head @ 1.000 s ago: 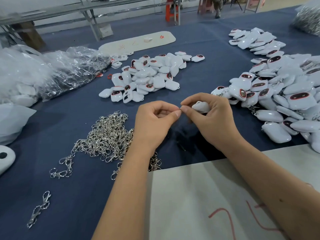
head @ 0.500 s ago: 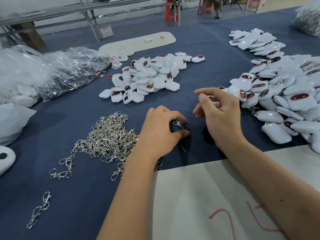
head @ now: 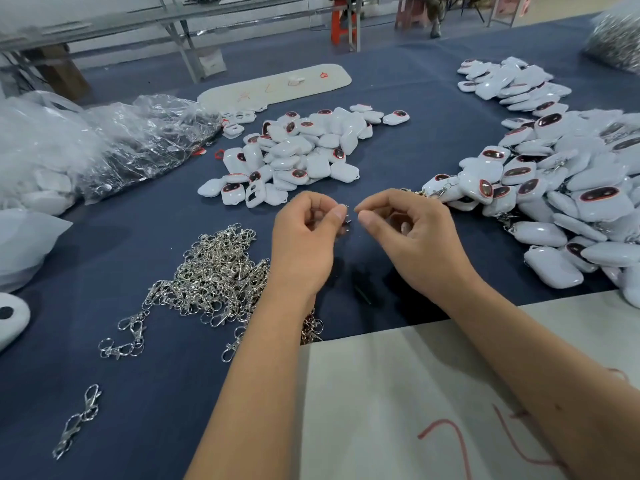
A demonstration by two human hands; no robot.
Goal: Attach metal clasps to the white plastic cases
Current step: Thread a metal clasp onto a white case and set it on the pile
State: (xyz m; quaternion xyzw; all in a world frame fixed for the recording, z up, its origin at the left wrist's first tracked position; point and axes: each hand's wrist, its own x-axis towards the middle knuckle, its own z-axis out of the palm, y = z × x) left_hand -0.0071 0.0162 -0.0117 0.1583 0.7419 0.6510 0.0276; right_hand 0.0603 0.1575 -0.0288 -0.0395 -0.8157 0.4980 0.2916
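Left hand (head: pixel 304 237) raised | fingers pinching clasp (head: pixel 347 221); right hand (head: pixel 412 233) nearer, curled, empty

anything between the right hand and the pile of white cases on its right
Nothing visible blocks it. The right hand hovers over bare blue cloth, and the nearest white cases lie just beyond its knuckles. The left hand pinches a metal clasp.

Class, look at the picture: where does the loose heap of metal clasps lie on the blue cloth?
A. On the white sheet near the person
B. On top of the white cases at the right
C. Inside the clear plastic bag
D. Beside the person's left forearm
D: the heap of metal clasps spreads over the blue cloth, right beside the left forearm.
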